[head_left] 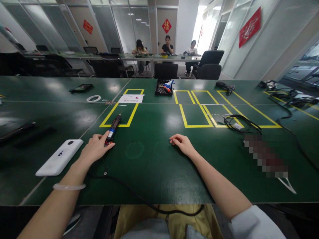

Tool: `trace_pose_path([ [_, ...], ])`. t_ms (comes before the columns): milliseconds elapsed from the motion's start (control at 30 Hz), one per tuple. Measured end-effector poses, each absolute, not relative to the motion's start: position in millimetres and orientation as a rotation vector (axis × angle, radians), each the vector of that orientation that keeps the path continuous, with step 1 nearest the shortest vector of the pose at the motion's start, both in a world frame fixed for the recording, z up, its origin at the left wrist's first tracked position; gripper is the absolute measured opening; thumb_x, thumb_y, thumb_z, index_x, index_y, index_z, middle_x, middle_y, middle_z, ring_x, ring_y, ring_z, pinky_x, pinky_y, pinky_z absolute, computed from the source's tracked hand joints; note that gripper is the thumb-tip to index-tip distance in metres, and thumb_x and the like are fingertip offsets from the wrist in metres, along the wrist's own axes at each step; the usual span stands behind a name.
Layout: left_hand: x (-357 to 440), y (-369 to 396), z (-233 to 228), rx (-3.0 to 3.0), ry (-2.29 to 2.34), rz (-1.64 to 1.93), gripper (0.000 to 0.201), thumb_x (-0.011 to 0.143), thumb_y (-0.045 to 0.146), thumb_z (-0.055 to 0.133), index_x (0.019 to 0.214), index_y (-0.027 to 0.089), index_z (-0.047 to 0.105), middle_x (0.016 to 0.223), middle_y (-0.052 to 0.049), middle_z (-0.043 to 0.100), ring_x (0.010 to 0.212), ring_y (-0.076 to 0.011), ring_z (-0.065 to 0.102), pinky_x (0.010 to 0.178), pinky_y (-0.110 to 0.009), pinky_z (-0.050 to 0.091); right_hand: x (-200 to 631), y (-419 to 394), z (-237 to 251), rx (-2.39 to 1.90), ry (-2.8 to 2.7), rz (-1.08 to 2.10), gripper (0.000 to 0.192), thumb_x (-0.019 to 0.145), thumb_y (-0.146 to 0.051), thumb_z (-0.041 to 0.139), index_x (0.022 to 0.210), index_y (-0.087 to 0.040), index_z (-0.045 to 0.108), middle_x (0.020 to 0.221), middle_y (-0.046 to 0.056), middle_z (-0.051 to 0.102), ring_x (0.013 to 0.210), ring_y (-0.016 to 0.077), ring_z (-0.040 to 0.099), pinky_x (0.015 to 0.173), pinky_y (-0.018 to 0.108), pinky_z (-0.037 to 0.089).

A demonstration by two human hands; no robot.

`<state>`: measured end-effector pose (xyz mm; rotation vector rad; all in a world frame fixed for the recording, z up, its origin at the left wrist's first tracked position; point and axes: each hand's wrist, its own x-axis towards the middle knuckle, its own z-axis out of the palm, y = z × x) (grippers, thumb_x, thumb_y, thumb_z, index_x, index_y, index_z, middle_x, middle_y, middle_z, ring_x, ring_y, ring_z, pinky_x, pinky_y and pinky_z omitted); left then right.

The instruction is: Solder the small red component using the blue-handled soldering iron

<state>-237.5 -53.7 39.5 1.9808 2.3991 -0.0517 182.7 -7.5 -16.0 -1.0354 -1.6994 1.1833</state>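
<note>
- The left hand (96, 148) lies palm down on the green table (154, 172), fingers loosely curled, with the fingertips touching the near end of a soldering iron (113, 128); it does not close around the tool.
- The soldering iron lies flat just ahead of and slightly to the right of that hand, its tip pointing away from the person and resting across the near edge of a yellow taped rectangle (122, 108).
- A black cord (129, 191) runs from under the left hand back toward the person's lap.
- A white power bank (60, 157) sits just to the left of the left hand, apart from it.
- A pale bracelet (69, 187) circles the left wrist.
- The right hand (181, 142) rests on the table well to the right of the iron, fingers curled down against the surface, holding nothing.
- Beyond and to the right of the right hand lies a coiled black cable (236, 122) on more yellow tape outlines.
- Far ahead of both hands stands a black tray of tools (163, 88), with a white paper (131, 98) to its left.
</note>
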Motion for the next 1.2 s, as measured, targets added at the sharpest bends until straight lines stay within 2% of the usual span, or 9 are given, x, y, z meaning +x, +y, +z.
trace_pose_path([
  [200, -241.2, -62.3, 43.0, 2.084, 2.539, -0.073, 0.066, 0.087, 0.059, 0.039, 0.141, 0.021, 0.035, 0.124, -0.016, 0.048, 0.103, -0.0335, 0.052, 0.078, -0.04, 0.046, 183.1, -7.5, -15.6, -1.033, -1.722, 1.17, 0.02, 0.084, -0.027, 0.052, 0.092, -0.016, 0.066, 0.079, 0.004, 0.068, 0.069, 0.0137, 0.062, 0.071, 0.027, 0.048],
  [400, -206.5, -78.5, 51.5, 2.208, 2.584, -0.124, 0.043, 0.09, 0.046, 0.036, 0.112, 0.016, 0.057, 0.116, -0.017, 0.054, 0.097, -0.0307, 0.055, 0.064, -0.034, 0.046, 183.8, -5.0, -19.5, -1.034, -1.735, 1.178, 0.021, 0.084, -0.028, 0.052, 0.093, -0.016, 0.067, 0.08, 0.004, 0.069, 0.069, 0.0138, 0.062, 0.071, 0.028, 0.049],
  [533, -201.7, -81.2, 57.5, 2.107, 2.648, -0.086, 0.045, 0.09, 0.044, 0.032, 0.106, 0.013, 0.061, 0.113, -0.019, 0.057, 0.087, -0.0319, 0.06, 0.059, -0.036, 0.045, 183.6, -6.3, -16.7, -1.03, -1.737, 1.179, 0.02, 0.084, -0.027, 0.052, 0.092, -0.016, 0.067, 0.08, 0.004, 0.069, 0.069, 0.0137, 0.062, 0.071, 0.028, 0.049],
  [733, -182.2, -68.6, 73.3, 1.979, 2.689, 0.138, 0.045, 0.091, 0.047, 0.033, 0.107, 0.014, 0.059, 0.093, -0.016, 0.066, 0.081, -0.0307, 0.064, 0.066, -0.037, 0.045, 183.0, -7.4, -14.3, -1.041, -1.753, 1.169, 0.02, 0.084, -0.027, 0.052, 0.091, -0.016, 0.066, 0.079, 0.004, 0.069, 0.069, 0.0137, 0.061, 0.07, 0.027, 0.048],
  [800, -156.3, -58.6, 74.5, 2.001, 2.485, 0.387, 0.04, 0.09, 0.046, 0.037, 0.108, 0.018, 0.059, 0.092, -0.011, 0.068, 0.083, -0.0274, 0.064, 0.071, -0.035, 0.046, 182.8, -7.4, -14.7, -1.04, -1.757, 1.161, 0.02, 0.084, -0.027, 0.052, 0.092, -0.016, 0.066, 0.079, 0.004, 0.069, 0.069, 0.0136, 0.061, 0.07, 0.027, 0.048],
  [900, -101.8, -40.5, 66.8, 1.975, 1.855, 0.697, 0.035, 0.09, 0.043, 0.039, 0.107, 0.02, 0.06, 0.088, -0.005, 0.067, 0.081, -0.0192, 0.064, 0.075, -0.03, 0.047, 182.9, -7.9, -14.3, -1.033, -1.756, 1.168, 0.02, 0.085, -0.028, 0.052, 0.092, -0.016, 0.066, 0.079, 0.004, 0.069, 0.07, 0.0137, 0.061, 0.07, 0.028, 0.048],
  [967, -64.4, -29.3, 56.6, 1.818, 1.502, 0.736, 0.036, 0.089, 0.043, 0.042, 0.106, 0.018, 0.062, 0.082, -0.004, 0.065, 0.073, -0.0154, 0.061, 0.069, -0.027, 0.047, 183.4, -8.5, -12.9, -1.011, -1.746, 1.193, 0.021, 0.084, -0.03, 0.053, 0.093, -0.016, 0.066, 0.079, 0.004, 0.069, 0.069, 0.0138, 0.061, 0.071, 0.028, 0.048],
  [1033, -33.9, -20.6, 45.0, 1.669, 1.262, 0.758, 0.037, 0.086, 0.039, 0.048, 0.114, 0.016, 0.058, 0.078, -0.002, 0.062, 0.065, -0.0121, 0.057, 0.063, -0.025, 0.046, 184.2, -9.2, -11.0, -0.963, -1.719, 1.242, 0.023, 0.083, -0.032, 0.056, 0.098, -0.016, 0.064, 0.079, 0.004, 0.068, 0.069, 0.0137, 0.061, 0.07, 0.029, 0.049],
  [1200, -2.0, -12.9, 19.7, 1.456, 1.019, 0.752, 0.047, 0.085, 0.037, 0.055, 0.125, 0.012, 0.05, 0.064, 0.003, 0.054, 0.056, -0.0082, 0.05, 0.056, -0.021, 0.04, 184.1, -10.3, -7.9, -0.866, -1.699, 1.369, 0.035, 0.08, -0.038, 0.065, 0.107, -0.017, 0.06, 0.081, 0.003, 0.067, 0.067, 0.0132, 0.06, 0.067, 0.027, 0.049],
])
